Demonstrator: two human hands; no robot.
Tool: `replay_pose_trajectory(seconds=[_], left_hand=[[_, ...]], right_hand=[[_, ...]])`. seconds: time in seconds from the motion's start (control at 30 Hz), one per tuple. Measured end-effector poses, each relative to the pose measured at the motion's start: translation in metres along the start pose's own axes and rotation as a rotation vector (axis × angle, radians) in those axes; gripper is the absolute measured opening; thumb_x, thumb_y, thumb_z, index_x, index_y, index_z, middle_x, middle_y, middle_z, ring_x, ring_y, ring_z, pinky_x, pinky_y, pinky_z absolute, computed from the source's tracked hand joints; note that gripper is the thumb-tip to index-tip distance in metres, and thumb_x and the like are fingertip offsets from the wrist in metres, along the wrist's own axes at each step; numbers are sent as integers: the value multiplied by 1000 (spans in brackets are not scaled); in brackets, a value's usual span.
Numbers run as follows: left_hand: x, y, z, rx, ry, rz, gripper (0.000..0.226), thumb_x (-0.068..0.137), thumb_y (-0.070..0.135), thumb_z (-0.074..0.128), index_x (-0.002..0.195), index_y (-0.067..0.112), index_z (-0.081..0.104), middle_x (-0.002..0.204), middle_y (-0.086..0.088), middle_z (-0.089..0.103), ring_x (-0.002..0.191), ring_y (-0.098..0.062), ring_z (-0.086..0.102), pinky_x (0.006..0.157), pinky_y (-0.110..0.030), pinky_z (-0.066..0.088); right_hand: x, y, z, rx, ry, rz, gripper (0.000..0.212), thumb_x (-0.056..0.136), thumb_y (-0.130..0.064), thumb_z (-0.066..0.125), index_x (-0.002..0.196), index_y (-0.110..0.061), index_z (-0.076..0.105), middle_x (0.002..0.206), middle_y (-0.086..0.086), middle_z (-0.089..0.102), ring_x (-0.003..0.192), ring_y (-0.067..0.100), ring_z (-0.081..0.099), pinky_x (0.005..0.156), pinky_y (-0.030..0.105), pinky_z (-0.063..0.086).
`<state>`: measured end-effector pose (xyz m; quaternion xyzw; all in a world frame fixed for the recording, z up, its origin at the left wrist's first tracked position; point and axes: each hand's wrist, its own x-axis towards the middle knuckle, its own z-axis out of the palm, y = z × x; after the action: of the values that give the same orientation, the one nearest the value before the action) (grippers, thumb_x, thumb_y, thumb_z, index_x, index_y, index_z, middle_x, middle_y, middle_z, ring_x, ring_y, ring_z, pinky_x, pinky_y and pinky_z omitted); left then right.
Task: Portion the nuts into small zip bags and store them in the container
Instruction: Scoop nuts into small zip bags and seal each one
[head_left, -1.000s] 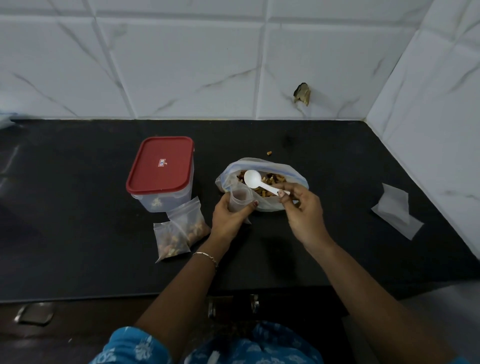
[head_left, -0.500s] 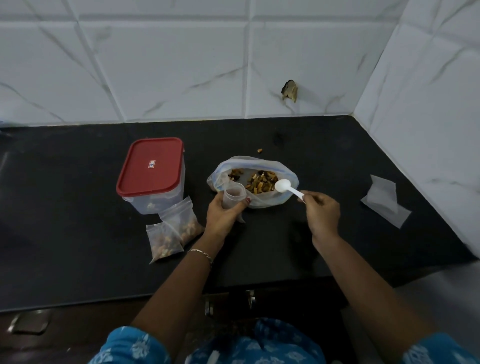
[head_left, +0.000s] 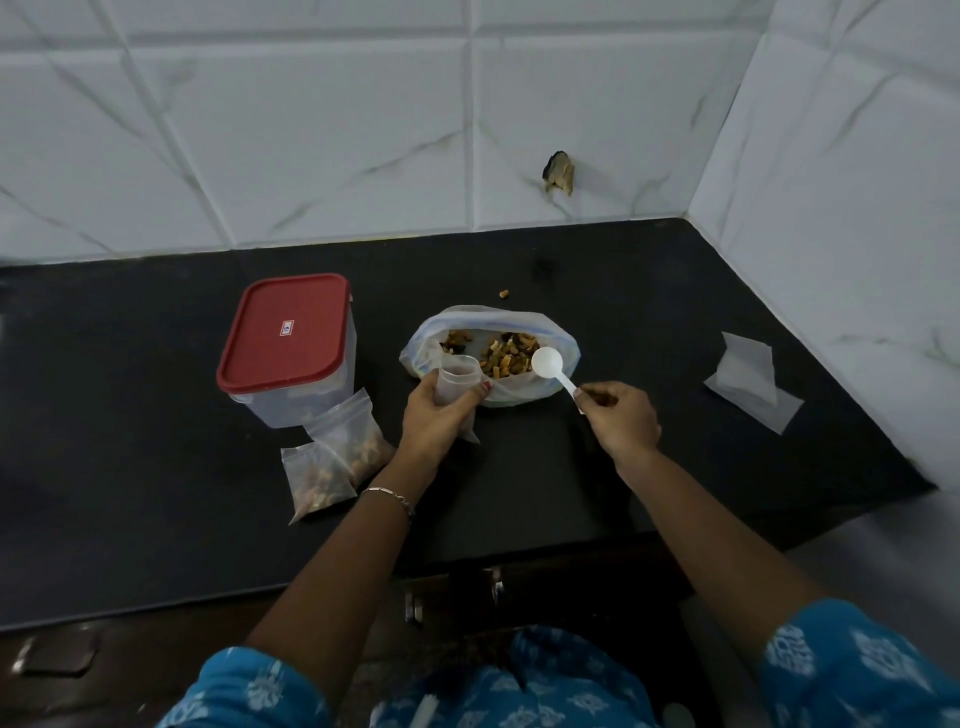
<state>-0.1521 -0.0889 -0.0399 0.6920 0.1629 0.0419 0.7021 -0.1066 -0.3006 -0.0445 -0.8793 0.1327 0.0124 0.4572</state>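
White plastic spoon (head_left: 546, 360) is pinched by the handle in right hand (head_left: 619, 419), bowl empty over big clear bag of mixed nuts (head_left: 493, 353). Small clear zip bag (head_left: 457, 384), just left of big bag, is gripped open in left hand (head_left: 435, 422). Two filled bags (head_left: 335, 457) lie further left, beside red-lidded container (head_left: 291, 343). Risk: narrow, soft mouth could fold w/ an overfull scoop, so nuts get spilled.

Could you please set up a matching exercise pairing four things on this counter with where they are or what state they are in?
Things:
1. white spoon
2. container
3. filled zip bags
4. empty zip bag

States:
A. lying in front of the container
B. held open by the left hand
C. closed with a red lid
D. held by the right hand over the big nut bag

Pairs: 1-D, 2-C, 3-A, 4-B
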Motion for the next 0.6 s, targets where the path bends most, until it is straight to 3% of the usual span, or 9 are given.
replay_pose_trajectory(seconds=[0.13,0.27,0.43,0.6], left_hand=[[-4,6,4,2,1,42,32,82,27,74,111,26,60,111,8,62,105,-7,59,86,-26,51],[-5,14,9,24,-4,111,40,80,30,77,116,21,61,112,4,67,105,-10,64,92,-35,54],[-8,33,11,34,-18,191,43,79,33,77,116,31,55,113,5,67,105,-10,65,89,-34,55],[-13,55,3,-31,-48,235,46,76,14,80,113,21,53,107,2,65,99,-12,66,76,-24,57]], right_hand=[[-6,-13,1,44,40,-156,29,83,-43,70,109,-33,66,103,-12,66,100,11,61,92,44,51],[-23,-54,4,205,-162,-341,20,80,-42,73,95,-28,73,92,-12,70,86,6,62,82,34,55],[-32,-92,6,176,-293,-505,30,76,-36,80,101,-26,68,84,-11,69,77,-1,64,72,18,52],[-28,-114,6,168,-191,-504,15,79,-19,77,88,-26,69,81,-8,71,76,4,68,73,32,60]])
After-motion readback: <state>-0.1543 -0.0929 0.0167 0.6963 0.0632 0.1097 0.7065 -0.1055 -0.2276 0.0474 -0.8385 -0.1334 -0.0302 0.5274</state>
